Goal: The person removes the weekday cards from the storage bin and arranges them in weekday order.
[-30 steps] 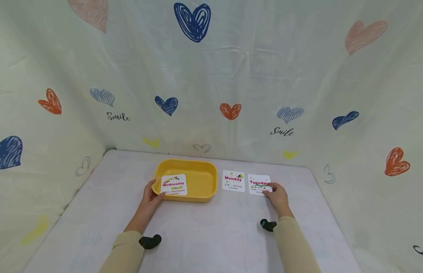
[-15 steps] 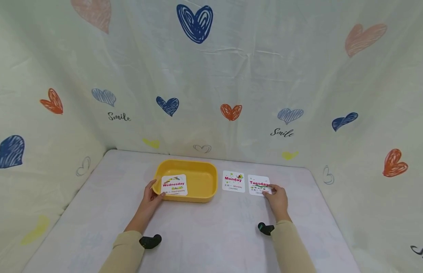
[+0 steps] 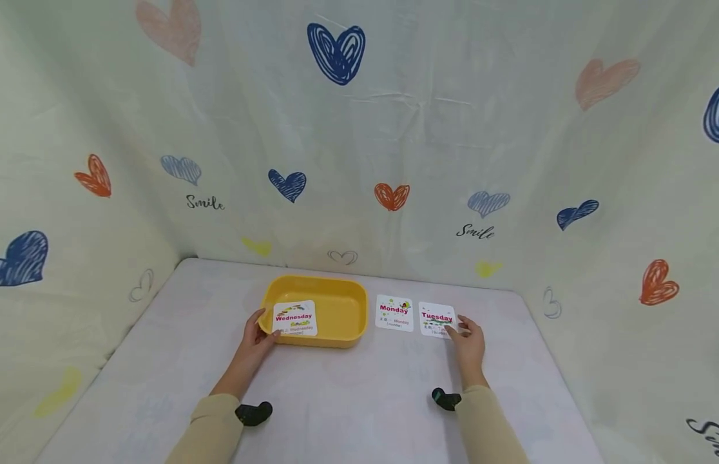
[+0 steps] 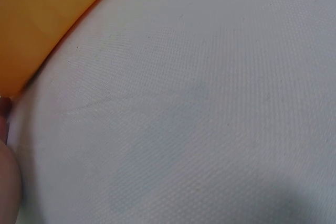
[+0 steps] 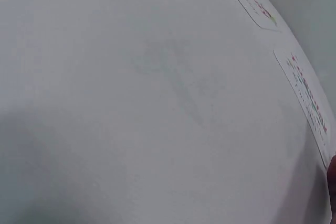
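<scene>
My left hand (image 3: 255, 345) grips the left end of a yellow tray (image 3: 349, 309), its thumb by the corner of the Wednesday card (image 3: 296, 317) inside. In the left wrist view the tray's outer wall (image 4: 47, 17) fills the upper left corner. To the tray's right lie the Monday card (image 3: 394, 313) and, beside it, the Tuesday card (image 3: 435, 314), both flat and face up. My right hand (image 3: 471, 345) touches the Tuesday card's right edge, thumb at its lower corner. The right wrist view shows this card (image 5: 306, 98) at a slant, with most of the hand out of frame.
A white cloth covers the table (image 3: 348, 406), whose back edge meets a hanging curtain (image 3: 417, 135) printed with hearts. Curtain also closes off both sides. Each wrist wears a dark strapped device, one at the left cuff (image 3: 254, 414) and one at the right cuff (image 3: 446, 399).
The Tuesday card has shifted very slightly left, and my right hand has turned a little at its edge. My left hand keeps its hold on the tray. The head view has tilted slightly.
</scene>
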The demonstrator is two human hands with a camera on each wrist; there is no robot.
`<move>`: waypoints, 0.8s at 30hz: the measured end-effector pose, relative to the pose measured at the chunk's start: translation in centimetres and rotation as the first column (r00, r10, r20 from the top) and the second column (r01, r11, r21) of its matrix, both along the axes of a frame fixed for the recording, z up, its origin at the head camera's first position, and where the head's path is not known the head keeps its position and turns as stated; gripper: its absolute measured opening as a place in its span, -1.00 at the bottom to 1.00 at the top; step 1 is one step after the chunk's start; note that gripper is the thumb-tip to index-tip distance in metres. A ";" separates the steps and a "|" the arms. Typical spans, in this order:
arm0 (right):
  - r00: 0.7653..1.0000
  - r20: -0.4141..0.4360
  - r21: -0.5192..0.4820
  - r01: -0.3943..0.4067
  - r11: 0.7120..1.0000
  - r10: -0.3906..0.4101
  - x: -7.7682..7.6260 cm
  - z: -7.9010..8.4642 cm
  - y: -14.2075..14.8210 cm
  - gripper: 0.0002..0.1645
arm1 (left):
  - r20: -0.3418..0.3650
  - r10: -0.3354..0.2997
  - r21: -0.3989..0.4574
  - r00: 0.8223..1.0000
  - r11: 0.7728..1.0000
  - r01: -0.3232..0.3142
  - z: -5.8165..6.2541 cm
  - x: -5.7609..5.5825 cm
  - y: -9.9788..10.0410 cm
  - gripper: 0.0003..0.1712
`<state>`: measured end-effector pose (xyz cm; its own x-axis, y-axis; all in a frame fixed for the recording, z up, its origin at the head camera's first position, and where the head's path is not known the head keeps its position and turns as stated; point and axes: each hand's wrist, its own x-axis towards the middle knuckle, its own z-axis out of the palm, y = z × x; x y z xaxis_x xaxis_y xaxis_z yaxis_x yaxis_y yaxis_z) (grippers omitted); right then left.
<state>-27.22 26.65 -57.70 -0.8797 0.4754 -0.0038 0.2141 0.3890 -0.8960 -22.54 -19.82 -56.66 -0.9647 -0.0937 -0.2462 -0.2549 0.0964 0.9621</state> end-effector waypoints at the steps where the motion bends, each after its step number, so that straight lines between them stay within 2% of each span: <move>1: 1.000 -0.009 -0.009 -0.004 1.000 0.004 0.1 0.1 -0.2 -0.45 | 0.003 0.003 0.001 1.000 1.000 -0.003 0.0 0.0 0.0 -0.08; 9: 0.998 -0.064 -0.061 0.006 0.998 -0.010 0.6 0.7 -3.6 -0.41 | 0.004 0.001 0.002 1.000 1.000 -0.001 0.0 0.0 0.0 -0.10; 15: 0.995 -0.096 -0.147 -0.025 0.989 0.011 0.9 1.8 -6.7 -0.41 | -0.005 0.000 -0.025 1.000 1.000 0.000 -0.1 0.0 0.1 -0.11; 24: 0.989 -0.138 -0.332 -0.088 0.939 0.044 1.6 3.1 -11.2 -0.40 | 0.009 0.011 -0.036 1.000 0.999 -0.011 0.0 0.0 0.3 -0.09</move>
<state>-25.63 15.49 -54.63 -0.9128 0.4066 -0.0396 0.0743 0.0697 -0.9948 -22.53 -19.55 -56.62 -0.9612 -0.1132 -0.2517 -0.2653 0.1276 0.9557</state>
